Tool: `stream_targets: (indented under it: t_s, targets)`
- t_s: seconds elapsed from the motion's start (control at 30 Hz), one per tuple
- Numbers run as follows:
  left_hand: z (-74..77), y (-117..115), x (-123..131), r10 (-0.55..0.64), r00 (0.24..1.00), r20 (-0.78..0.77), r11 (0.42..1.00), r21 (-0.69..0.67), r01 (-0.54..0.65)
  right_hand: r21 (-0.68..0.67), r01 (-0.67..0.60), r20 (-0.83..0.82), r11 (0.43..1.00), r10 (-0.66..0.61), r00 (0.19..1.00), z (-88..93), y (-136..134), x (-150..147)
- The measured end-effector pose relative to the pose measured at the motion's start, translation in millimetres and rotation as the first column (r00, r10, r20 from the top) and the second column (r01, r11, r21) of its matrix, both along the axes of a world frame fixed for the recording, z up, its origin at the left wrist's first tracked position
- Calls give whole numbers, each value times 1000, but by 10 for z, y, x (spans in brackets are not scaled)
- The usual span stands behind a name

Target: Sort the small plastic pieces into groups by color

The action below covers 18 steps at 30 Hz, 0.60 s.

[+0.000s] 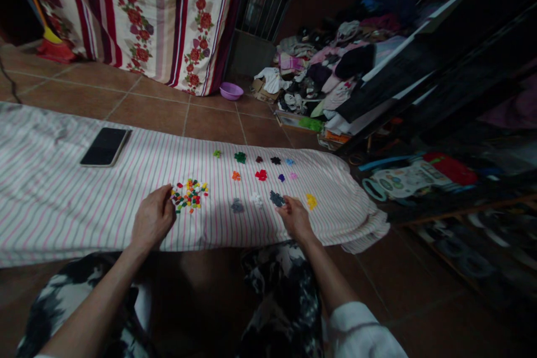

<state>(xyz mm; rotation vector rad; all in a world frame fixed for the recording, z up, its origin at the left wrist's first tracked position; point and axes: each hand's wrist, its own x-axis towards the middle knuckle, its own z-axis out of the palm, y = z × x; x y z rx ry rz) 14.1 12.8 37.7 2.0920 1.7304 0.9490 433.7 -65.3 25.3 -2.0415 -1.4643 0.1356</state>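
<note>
A mixed pile of small coloured pieces [189, 196], perhaps toy bricks, lies on a striped cloth [138, 196]. My left hand [154, 213] rests at the pile's left edge, its fingers curled together; anything within them is hidden. My right hand [296, 217] touches a dark grey pile [277, 198] with thumb and fingers pinched; what they hold is too small to tell. Just left of it are a white pile [256, 199] and a grey pile [237, 205], and to its right a yellow pile [311, 201]. Beyond lie a red pile [260, 175] and an orange pile [236, 176].
Farther back sit a dark green pile [240, 157], a black pile [276, 160] and several smaller ones. A phone [104, 147] lies on the cloth's left part. Past the tiled floor are a purple basin [231, 90], a floral curtain [159, 17] and heaped clothes [327, 67].
</note>
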Motion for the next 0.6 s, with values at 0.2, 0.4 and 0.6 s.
stream_targets:
  t_s: [0.2, 0.4, 0.6]
  targets:
    - [15, 0, 4, 2, 1000, -11, 1000, -30, -2, -29, -48, 10, 998, 48, 999, 50, 23, 4]
    - [22, -1, 0, -9, 1000, 0, 1000, -14, 9, -56, -62, 27, 997, 63, 998, 82, 30, -6]
    - [-14, 6, -3, -2, 1000, 15, 1000, 4, 2, -80, -58, 68, 995, 63, 996, 95, 56, 4]
